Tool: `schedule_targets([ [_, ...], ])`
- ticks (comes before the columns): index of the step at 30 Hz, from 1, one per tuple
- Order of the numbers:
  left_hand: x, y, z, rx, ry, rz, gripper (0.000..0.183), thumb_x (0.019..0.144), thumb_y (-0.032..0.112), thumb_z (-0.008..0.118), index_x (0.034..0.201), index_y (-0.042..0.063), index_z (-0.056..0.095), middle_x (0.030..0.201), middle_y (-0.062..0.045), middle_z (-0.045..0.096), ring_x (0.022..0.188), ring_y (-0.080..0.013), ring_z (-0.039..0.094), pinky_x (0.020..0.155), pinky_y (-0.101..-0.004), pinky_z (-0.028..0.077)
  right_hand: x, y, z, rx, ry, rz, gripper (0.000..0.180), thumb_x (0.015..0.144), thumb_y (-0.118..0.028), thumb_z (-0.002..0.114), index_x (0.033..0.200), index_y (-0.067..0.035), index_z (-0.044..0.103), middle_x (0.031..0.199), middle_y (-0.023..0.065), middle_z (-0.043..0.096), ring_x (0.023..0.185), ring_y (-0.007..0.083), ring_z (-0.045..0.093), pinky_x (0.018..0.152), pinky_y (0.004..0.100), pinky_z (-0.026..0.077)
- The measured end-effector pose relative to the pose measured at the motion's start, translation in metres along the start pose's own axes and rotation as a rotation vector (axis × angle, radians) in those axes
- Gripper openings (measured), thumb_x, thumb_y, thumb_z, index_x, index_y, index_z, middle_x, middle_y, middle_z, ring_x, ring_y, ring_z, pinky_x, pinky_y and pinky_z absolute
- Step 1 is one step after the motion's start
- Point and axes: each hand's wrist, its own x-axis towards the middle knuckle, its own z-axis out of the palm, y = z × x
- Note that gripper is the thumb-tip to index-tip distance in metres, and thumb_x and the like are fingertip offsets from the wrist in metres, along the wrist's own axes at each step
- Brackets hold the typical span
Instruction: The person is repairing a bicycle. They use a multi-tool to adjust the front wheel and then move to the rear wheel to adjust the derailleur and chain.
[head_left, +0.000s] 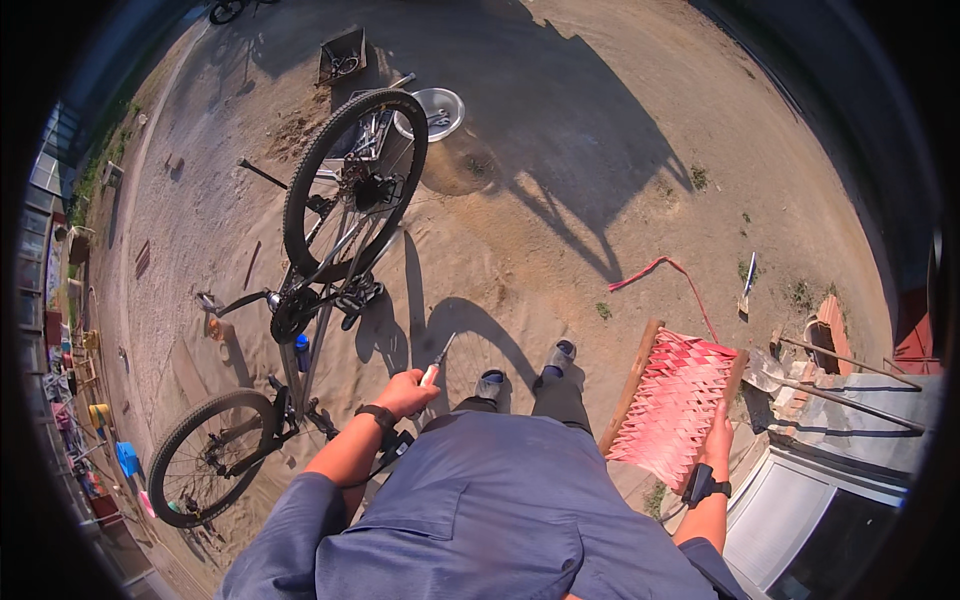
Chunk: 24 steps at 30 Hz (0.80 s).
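My left hand grips the pale and orange handle of what looks like a screwdriver, its thin metal shaft pointing up and forward. At my right side, my right hand holds a stool seat of woven red and pink straps between two wooden rails. Any legs it has are hidden. A bicycle stands on the ground to my left, with its rear wheel farther out and its front wheel closer to me. A blue bottle shows at the bicycle's frame.
Beyond the rear wheel are a toolbox with metal tools, a metal basin holding tools, and a crate. A red strap trails over the dirt. Metal rods and rubble lie right, beside a glazed panel.
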Motion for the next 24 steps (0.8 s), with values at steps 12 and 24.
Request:
schedule_targets([
  [12,0.1,0.16,0.016,-0.304,0.188,-0.145,0.031,0.082,0.029,0.073,0.098,0.003,0.067,0.076,-0.005,0.065,0.064,-0.0136,0.061,0.057,-0.0311,0.048,0.285,-0.243,0.18,-0.171,-0.252,-0.173,0.052,0.1,-0.058,0.058,0.097,-0.006,0.066,0.069,-0.006,0.048,0.058,0.008,0.041,0.052,0.0255,0.032],
  [24,0.234,0.306,-0.068,-0.311,0.246,-0.195,0.038,0.082,0.034,0.076,0.098,0.001,0.068,0.082,-0.007,0.068,0.072,-0.0143,0.062,0.063,-0.0327,0.049,0.465,-0.424,0.38,-0.503,-0.47,-0.255,0.075,0.099,-0.062,0.057,0.131,0.006,0.062,0.119,0.0107,0.069,0.106,0.0186,0.062,0.094,0.0326,0.047],
])
